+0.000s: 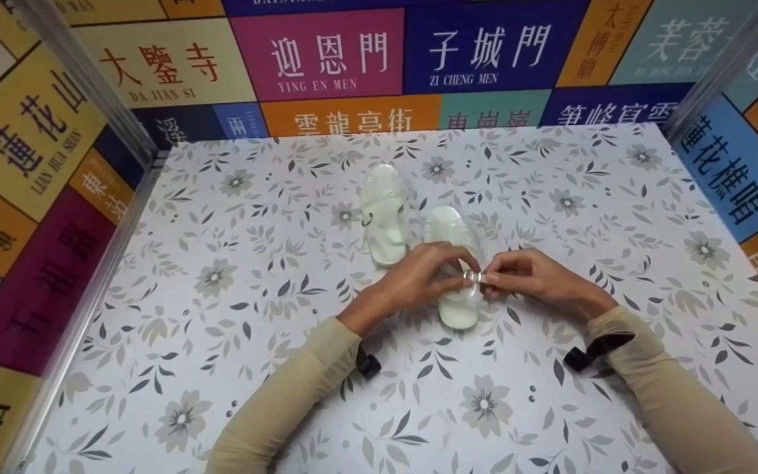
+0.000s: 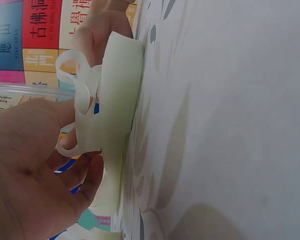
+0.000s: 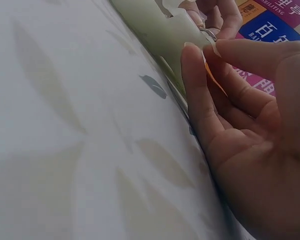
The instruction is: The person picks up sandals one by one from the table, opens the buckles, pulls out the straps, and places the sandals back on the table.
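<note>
Two pale, translucent greenish-white sandals lie on the patterned tabletop. Both hands are at the nearer sandal (image 1: pixel 459 315), whose sole edge (image 2: pixel 122 75) shows from the side in the left wrist view. My left hand (image 1: pixel 426 273) reaches across its straps (image 2: pixel 82 97) and holds the strap by a small metal buckle (image 1: pixel 473 277). From the other side, my right hand (image 1: pixel 537 276) pinches the strap end between thumb and fingertips, right beside the buckle (image 3: pixel 208 33). Part of the straps is hidden behind the left hand in the head view.
The other sandal (image 1: pixel 385 217) lies to the left and farther back, with its own buckle (image 1: pixel 367 219) on its left side. Colourful panels with printed characters (image 1: pixel 326 56) wall the table (image 1: pixel 274 395) at the back and both sides.
</note>
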{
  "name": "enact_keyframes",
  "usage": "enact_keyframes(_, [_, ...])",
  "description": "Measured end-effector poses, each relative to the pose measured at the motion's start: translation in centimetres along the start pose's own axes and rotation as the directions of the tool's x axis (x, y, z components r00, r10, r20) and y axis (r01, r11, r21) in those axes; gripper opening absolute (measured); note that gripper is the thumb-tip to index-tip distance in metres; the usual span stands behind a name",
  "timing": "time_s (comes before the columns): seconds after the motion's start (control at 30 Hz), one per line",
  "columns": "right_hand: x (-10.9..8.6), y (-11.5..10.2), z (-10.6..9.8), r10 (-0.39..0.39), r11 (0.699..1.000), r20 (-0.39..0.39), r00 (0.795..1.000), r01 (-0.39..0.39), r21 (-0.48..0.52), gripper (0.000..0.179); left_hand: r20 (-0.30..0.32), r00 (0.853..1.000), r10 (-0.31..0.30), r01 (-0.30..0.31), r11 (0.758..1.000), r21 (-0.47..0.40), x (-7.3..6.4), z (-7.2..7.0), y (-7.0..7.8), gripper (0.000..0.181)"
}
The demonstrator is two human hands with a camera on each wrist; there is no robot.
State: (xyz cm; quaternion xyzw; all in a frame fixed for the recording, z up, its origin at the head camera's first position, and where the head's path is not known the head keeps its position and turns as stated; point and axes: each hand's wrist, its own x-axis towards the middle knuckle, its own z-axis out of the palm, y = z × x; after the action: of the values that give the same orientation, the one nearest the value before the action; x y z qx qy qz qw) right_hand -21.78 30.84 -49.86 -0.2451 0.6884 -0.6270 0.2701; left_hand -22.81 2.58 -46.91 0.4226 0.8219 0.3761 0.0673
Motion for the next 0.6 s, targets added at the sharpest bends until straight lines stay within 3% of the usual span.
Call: enact_keyframes(0.6, [0.12,0.19,0.5,-0.052,0.996,-0.065,0.997,0.047,-0.076,0.019,-0.027,1.0,0.002,-0.001,1.0,0.03,-0.14,0.17,0.28,0.02])
